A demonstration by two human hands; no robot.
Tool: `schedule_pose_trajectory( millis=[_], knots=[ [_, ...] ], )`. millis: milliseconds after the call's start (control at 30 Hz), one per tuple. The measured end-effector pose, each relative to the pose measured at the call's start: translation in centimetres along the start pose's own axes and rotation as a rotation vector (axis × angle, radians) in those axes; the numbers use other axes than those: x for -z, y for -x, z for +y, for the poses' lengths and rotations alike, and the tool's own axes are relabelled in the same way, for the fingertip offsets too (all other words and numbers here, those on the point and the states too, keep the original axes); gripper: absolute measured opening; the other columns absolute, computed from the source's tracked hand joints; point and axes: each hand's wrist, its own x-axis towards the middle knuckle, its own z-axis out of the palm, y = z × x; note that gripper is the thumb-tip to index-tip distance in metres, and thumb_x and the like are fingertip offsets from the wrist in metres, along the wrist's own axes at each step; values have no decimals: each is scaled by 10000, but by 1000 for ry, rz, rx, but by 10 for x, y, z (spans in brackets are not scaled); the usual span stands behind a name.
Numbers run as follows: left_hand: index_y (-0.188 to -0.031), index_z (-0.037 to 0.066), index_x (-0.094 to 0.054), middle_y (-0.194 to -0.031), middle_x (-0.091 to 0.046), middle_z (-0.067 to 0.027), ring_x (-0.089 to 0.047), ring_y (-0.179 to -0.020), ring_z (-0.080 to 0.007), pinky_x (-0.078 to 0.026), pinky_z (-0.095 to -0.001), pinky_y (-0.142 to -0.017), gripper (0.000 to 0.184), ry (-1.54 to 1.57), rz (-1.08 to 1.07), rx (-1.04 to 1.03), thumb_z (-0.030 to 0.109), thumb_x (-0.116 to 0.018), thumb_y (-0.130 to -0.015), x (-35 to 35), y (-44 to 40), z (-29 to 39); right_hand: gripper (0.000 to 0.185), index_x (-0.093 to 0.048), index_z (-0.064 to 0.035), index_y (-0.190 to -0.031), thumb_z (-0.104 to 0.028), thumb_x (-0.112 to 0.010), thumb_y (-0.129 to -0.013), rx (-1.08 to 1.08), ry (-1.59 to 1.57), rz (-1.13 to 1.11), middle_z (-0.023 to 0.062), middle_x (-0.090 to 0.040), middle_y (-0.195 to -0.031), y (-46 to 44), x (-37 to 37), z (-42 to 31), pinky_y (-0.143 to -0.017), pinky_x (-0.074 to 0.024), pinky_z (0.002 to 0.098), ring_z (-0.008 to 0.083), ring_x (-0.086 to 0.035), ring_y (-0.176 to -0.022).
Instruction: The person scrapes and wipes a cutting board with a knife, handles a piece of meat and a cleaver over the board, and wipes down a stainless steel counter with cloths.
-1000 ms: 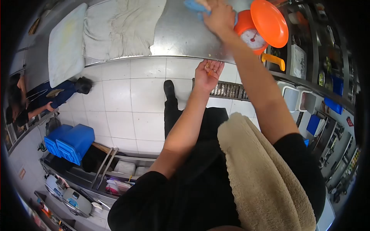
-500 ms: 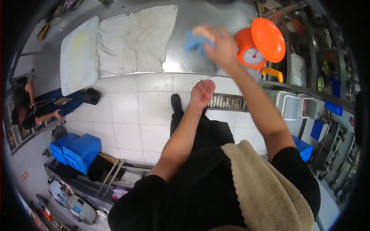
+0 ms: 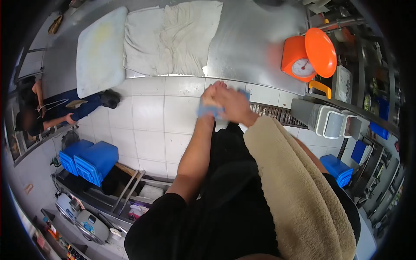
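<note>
In front of the steel table (image 3: pixel 251 47), my two hands meet over the floor. My right hand (image 3: pixel 232 103) is closed on a blue cloth (image 3: pixel 206 109) and lies over my left hand (image 3: pixel 210 96). The left hand's fingers are mostly covered by the right hand and cloth and are blurred. A tan towel (image 3: pixel 299 186) hangs over my right side. Pale cloths (image 3: pixel 171 39) lie flat on the table, with a white board (image 3: pixel 100 54) against their left edge.
An orange scale (image 3: pixel 299 56) with a tilted pan stands at the table's right end. White bins (image 3: pixel 331 123) stand below it. Blue bins (image 3: pixel 97 160) are at the lower left. Another person (image 3: pixel 47 108) is at the far left. Shelving (image 3: pixel 372 86) lines the right.
My right hand has moved off the table with the blue cloth, down and left onto my left hand. The left hand was palm up with small crumbs on it. The view has shifted.
</note>
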Motion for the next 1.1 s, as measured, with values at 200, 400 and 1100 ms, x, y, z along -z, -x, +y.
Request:
schedule_pose_trajectory(
  millis=[200,400,1100],
  knots=[
    [-881,154,-623,-717,-604,-8,-603,-626,-159,-512,-317,-554,329,-31,74,467,376,-485,-1081,102,-1,-38,523,-698,-162,-1215,-271,-807,-716,40,58,278,71,-670,-1184,-5,83,-7,-896,-554,453,331,-665,-1064],
    [-757,250,-538,-565,-382,73,-347,-396,-81,-236,-249,-352,386,-769,325,513,527,-569,-1024,60,4,-86,481,-634,-223,-1347,-375,-672,-892,-592,385,461,131,-673,-1223,-177,177,145,-940,-542,477,348,-645,-1157],
    [-979,33,-784,-1562,-437,-222,-437,-1439,-385,-381,-445,-1186,320,-2154,-736,-104,334,-768,-873,-30,28,-265,493,-690,-151,-1206,-228,-799,-732,-1010,150,476,113,-666,-1148,221,155,47,-882,-550,450,352,-660,-1067]
  ],
)
